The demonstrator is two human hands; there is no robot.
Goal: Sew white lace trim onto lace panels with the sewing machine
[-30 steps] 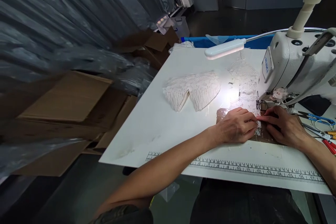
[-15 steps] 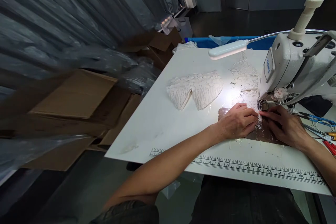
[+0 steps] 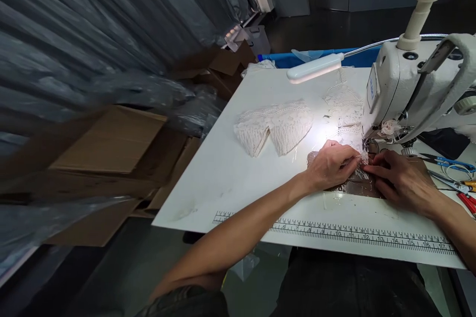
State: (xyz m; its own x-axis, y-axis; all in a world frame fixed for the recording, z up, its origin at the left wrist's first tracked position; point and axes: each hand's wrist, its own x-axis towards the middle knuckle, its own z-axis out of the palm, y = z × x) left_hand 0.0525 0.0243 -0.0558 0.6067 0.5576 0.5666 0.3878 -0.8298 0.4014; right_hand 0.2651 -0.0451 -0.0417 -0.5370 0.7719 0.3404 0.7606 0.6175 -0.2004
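Note:
White lace fabric (image 3: 348,114) runs over the table toward me and under the head of a white sewing machine (image 3: 390,84). Just left of the needle area, my left hand (image 3: 332,164) pinches the lace between thumb and fingers. My right hand (image 3: 403,178) rests on the metal plate (image 3: 355,187) in front of the needle, its index fingertip against the lace edge. Its other fingers are bent, and its palm side is hidden. A folded stack of white lace pieces (image 3: 275,124) lies left of the machine.
A lamp (image 3: 315,68) hangs above the white table (image 3: 238,173). Blue-handled snips (image 3: 451,162) and red-handled scissors (image 3: 466,202) lie at the right. A printed ruler (image 3: 334,232) follows the front edge. Cardboard boxes (image 3: 107,138) stand left of the table.
The view has shifted slightly. My left hand has turned, its thumb and fingers now drawn together on the lace. My right hand has moved slightly away from the needle.

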